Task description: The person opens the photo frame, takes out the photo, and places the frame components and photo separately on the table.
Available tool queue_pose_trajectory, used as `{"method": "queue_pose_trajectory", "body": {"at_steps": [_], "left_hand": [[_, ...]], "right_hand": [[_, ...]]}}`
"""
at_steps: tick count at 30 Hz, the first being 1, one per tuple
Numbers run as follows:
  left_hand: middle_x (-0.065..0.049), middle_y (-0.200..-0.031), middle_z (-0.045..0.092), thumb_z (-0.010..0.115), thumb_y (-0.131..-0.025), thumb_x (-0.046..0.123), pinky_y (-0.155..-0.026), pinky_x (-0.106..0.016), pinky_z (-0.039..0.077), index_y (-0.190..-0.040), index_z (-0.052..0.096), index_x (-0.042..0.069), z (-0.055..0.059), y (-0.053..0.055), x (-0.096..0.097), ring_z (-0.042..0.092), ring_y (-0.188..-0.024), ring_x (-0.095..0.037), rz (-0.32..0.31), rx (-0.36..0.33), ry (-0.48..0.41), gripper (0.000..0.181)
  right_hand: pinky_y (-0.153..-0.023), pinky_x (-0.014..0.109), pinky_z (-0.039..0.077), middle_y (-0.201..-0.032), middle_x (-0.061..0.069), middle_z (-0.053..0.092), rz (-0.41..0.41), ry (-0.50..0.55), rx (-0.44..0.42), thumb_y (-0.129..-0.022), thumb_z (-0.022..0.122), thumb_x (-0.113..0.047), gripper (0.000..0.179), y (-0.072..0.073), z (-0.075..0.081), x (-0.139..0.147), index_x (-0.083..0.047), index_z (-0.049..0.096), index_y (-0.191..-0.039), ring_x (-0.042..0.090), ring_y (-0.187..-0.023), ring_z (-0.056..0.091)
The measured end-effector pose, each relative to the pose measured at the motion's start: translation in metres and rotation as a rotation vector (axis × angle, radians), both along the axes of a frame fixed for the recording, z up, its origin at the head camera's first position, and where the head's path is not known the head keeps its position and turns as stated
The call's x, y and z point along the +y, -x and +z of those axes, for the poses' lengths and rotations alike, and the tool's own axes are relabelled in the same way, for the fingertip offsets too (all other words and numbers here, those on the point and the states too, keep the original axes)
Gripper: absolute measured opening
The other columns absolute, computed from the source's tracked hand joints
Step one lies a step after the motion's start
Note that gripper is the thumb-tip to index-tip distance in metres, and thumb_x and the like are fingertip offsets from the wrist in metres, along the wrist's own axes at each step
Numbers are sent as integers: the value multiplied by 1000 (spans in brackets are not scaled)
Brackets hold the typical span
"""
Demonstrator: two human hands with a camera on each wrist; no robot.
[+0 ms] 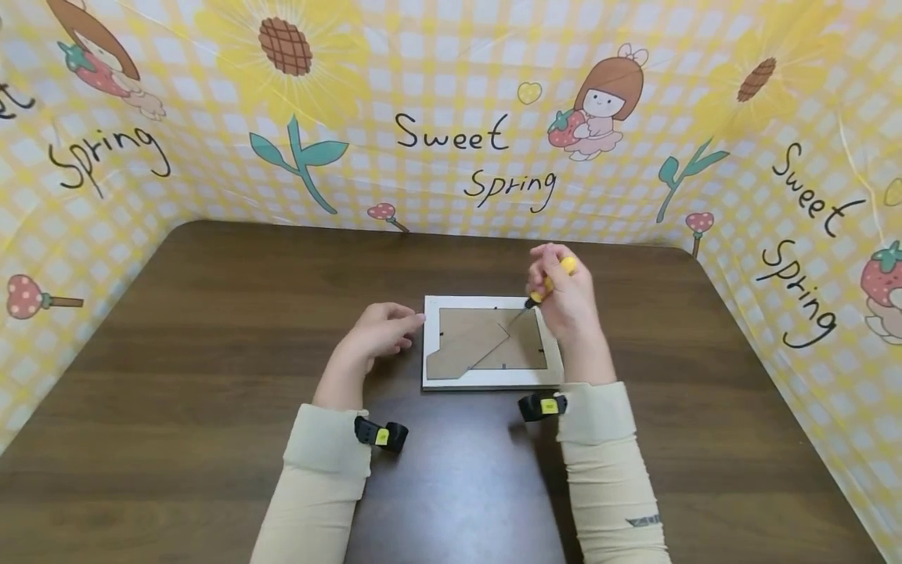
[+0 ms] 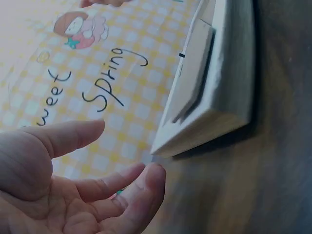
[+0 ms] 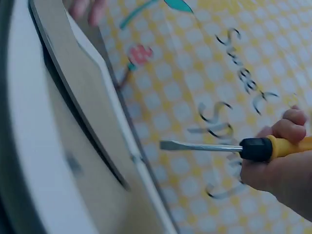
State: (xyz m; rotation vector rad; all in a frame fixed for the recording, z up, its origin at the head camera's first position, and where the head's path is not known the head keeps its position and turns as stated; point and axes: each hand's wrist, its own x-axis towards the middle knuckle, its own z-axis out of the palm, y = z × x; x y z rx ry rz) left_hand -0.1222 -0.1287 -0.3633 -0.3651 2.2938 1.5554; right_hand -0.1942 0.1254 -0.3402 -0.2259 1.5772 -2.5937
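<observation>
A white picture frame (image 1: 493, 378) lies back side up on the table, its brown backing board (image 1: 465, 333) and small dark tabs showing. A flap stand (image 1: 451, 364) lies across the backing at the lower left. My right hand (image 1: 569, 301) grips a flat-head screwdriver by its yellow handle (image 1: 568, 265); the metal blade (image 3: 200, 146) points down toward the frame, apart from it in the right wrist view. Beside the frame's left edge is my left hand (image 1: 380, 333), thumb and fingers loosely bent with nothing between them. Whether a fingertip touches the frame I cannot tell.
The dark wooden table (image 1: 211, 376) spreads around the frame. A yellow checked cloth (image 1: 451, 86) with printed flowers and figures stands as a wall at the back and both sides. Each sleeve cuff carries a black wrist camera (image 1: 380, 435).
</observation>
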Motion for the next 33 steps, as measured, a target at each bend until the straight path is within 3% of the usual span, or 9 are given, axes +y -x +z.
{"method": "queue_pose_trajectory", "body": {"at_steps": [3, 5, 10, 14, 18, 22, 27, 33], "left_hand": [[-19, -132, 56, 56, -101, 33, -103, -43, 48, -138, 50, 0, -7, -1, 1, 62, -113, -31, 27, -3, -24, 50], [-19, -128, 58, 57, -101, 31, -98, -39, 51, -136, 52, 0, -13, -1, 3, 64, -107, -28, 38, 1, -36, 47], [-17, -113, 63, 61, -99, 24, -78, -26, 53, -131, 56, -2, -23, 3, 11, 62, -86, -20, 69, 39, -56, 42], [-14, -103, 67, 67, -95, 20, -71, -24, 50, -130, 57, -2, -28, 4, 15, 60, -78, -17, 78, 49, -53, 43], [-10, -94, 66, 74, -90, 20, -67, -25, 46, -133, 56, -1, -29, 2, 14, 56, -75, -17, 60, 54, 3, 51], [-10, -94, 63, 77, -86, 19, -67, -25, 43, -138, 51, -1, -29, 1, 15, 53, -78, -18, 24, 61, 62, 61], [-11, -95, 61, 78, -84, 14, -68, -25, 41, -142, 48, -1, -27, 1, 16, 53, -83, -19, -7, 78, 96, 67], [-11, -94, 61, 78, -84, 11, -65, -26, 40, -144, 46, 0, -24, 1, 18, 51, -80, -20, -35, 89, 127, 69]], "right_hand": [[-57, 24, 30, -53, -1, 47, 94, 211, -19, -105, 25, -51, 67, -1, -5, -18, -11, 59, -64, 13, -51, 36], [-57, 27, 26, -49, 0, 40, 142, 322, -38, -100, 16, -64, 80, -3, -9, -27, -9, 49, -53, 17, -50, 28], [-53, 29, 15, -43, -1, 26, 176, 505, -109, -95, 19, -76, 82, -4, -27, -43, -11, 27, -46, 17, -47, 15], [-51, 27, 13, -40, -3, 26, 159, 561, -146, -99, 23, -70, 79, -4, -41, -50, -12, 25, -45, 15, -44, 13], [-52, 27, 12, -42, -2, 22, 128, 626, -138, -106, 23, -48, 66, -6, -48, -56, -12, 27, -50, 15, -46, 9], [-53, 27, 8, -45, -1, 18, 101, 667, -109, -103, 21, -30, 49, -8, -52, -58, -13, 28, -58, 15, -46, 8], [-51, 27, 9, -45, -1, 22, 117, 647, -97, -101, 20, -28, 48, -3, -54, -58, -13, 28, -57, 16, -45, 12], [-49, 26, 9, -45, -1, 21, 148, 642, -152, -102, 23, -32, 53, 0, -55, -58, -12, 27, -53, 15, -43, 13]]}}
